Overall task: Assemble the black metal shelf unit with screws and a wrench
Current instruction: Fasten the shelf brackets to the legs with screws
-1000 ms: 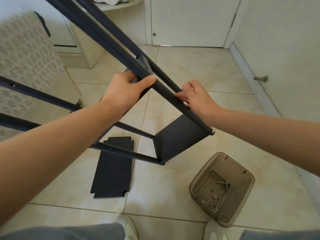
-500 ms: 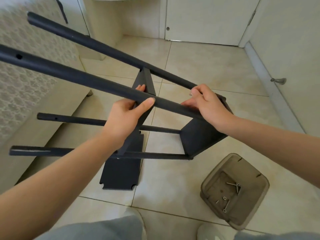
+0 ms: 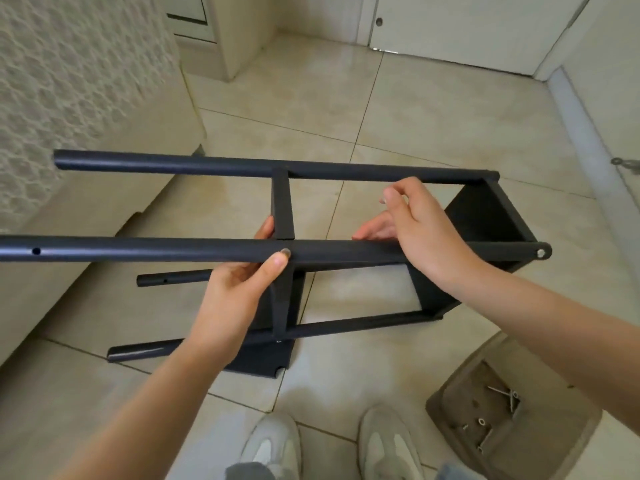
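The black shelf unit (image 3: 329, 251) lies on its side, held level above the tiled floor (image 3: 433, 116), four tubes running left to right with two panels fixed across them. Both forearms reach forward from below. The left hand (image 3: 239, 289) is clamped on the nearest tube at the middle panel, thumb on top and fingers wrapped behind. The right hand (image 3: 426, 237) drapes over the same tube nearer the end panel, fingers curled beyond it. A loose panel (image 3: 263, 362) lies flat on the floor beneath. At lower right, a brown container (image 3: 450, 396) holds screws (image 3: 502, 396).
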### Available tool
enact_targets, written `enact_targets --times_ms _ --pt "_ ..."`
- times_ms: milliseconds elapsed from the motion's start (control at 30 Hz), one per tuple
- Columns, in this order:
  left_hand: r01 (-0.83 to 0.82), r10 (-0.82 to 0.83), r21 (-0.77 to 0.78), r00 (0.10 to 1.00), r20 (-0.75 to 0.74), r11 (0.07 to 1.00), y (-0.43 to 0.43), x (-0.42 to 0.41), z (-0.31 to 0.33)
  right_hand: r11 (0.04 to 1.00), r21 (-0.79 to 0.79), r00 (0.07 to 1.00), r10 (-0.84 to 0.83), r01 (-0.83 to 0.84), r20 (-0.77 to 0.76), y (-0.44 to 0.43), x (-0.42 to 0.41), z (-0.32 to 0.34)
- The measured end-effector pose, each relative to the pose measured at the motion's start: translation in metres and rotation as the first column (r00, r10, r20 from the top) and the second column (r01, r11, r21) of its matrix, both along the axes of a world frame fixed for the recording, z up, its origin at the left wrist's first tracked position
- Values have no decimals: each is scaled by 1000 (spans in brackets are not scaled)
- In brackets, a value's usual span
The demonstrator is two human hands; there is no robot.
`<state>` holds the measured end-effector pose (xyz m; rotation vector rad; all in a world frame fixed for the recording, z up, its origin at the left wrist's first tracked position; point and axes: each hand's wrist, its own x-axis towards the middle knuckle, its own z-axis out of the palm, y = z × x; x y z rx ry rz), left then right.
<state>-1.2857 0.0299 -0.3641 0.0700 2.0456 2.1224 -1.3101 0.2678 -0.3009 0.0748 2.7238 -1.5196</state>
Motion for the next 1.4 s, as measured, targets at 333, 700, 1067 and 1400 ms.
enact_targets --times_ms 333,700,1067,1400 --pt "-17 18 43 1000 -21 999 -1 11 -21 955 260 990 128 -141 63 -36 0 -6" --pt "-111 109 48 993 38 993 -4 32 -14 904 390 984 176 -172 27 -43 11 -17" --pt "-280 204 -738 959 -195 614 -8 39 42 910 356 976 215 -213 35 -39 15 -14" --pt "-104 -582 -945 765 -275 309 -39 -22 76 957 151 960 264 -249 -91 -31 -10 -6"
